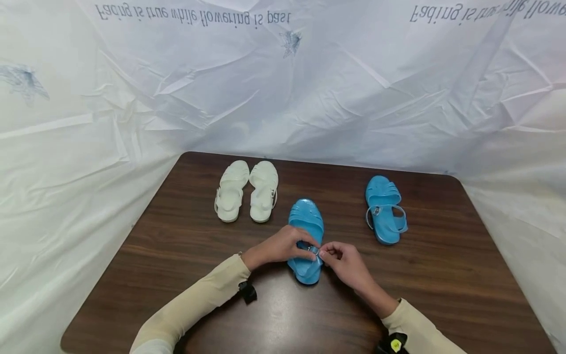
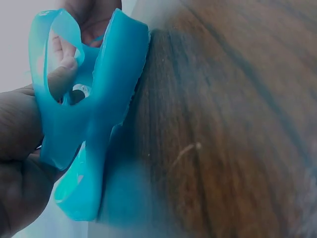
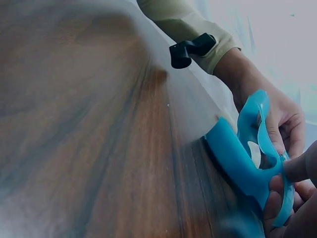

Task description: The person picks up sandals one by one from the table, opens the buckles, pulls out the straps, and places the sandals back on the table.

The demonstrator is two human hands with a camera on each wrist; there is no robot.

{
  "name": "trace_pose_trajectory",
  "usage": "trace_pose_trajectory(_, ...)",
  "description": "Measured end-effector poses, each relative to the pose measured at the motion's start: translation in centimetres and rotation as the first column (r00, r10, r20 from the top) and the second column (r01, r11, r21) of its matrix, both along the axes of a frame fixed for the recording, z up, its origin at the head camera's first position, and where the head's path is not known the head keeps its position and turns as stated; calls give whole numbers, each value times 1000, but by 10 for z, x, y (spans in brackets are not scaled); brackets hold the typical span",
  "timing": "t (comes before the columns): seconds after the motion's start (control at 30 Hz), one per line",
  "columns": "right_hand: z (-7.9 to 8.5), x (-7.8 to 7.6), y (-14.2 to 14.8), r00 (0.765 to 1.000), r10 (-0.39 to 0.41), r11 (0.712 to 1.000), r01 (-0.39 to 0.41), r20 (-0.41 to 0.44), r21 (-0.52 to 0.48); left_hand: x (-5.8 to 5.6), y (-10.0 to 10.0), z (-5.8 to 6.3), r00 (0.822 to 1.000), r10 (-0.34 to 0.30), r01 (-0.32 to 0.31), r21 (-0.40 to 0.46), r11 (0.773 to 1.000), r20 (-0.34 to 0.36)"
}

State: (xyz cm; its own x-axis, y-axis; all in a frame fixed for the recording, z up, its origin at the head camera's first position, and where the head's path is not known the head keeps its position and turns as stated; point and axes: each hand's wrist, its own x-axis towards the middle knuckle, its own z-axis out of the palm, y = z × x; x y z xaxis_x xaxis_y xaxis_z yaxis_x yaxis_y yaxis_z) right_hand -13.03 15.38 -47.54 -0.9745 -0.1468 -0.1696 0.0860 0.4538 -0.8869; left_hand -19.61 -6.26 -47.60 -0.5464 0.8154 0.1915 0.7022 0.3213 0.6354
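Observation:
A blue jelly sandal lies on the table, toe pointing away, between the two hands. From its left side the left hand reaches over and pinches the ankle strap near a small metal buckle. On the right side, the right hand pinches the strap between thumb and fingertips, close to the left fingertips. In the left wrist view the sandal's heel part stands on the wood, and the left thumb shows through the strap opening. The right wrist view has the right fingers on the strap; the fingertips partly hide the buckle.
A second blue sandal lies at the right, its strap lying across it. A pair of white sandals stands side by side at the back left. White printed sheeting hangs behind the dark wooden table.

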Motion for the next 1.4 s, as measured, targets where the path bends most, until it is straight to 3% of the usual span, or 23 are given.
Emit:
trace_pose_trajectory(0.27,4,1,10,997,21,1000,-20,74,-12,-2,-1,4,999,-20,20,-6,1000,26)
trace_pose_trajectory(0.6,-2,-2,6,1000,7,1000,-7,-19,-7,-4,1,2,999,-44,44,10,999,16)
trace_pose_trajectory(0.83,-3,-5,5,997,19,1000,-18,-71,22,-2,-3,0,1000,-8,7,7,1000,21)
trace_pose_trajectory(1.1,-2,-3,12,999,24,999,-24,22,23,-2,-5,2,999,6,-6,-6,1000,32)
trace_pose_trajectory(1.4,0,-2,6,999,-38,999,38,26,-8,-2,-4,0,1000,4,-5,28,1000,23)
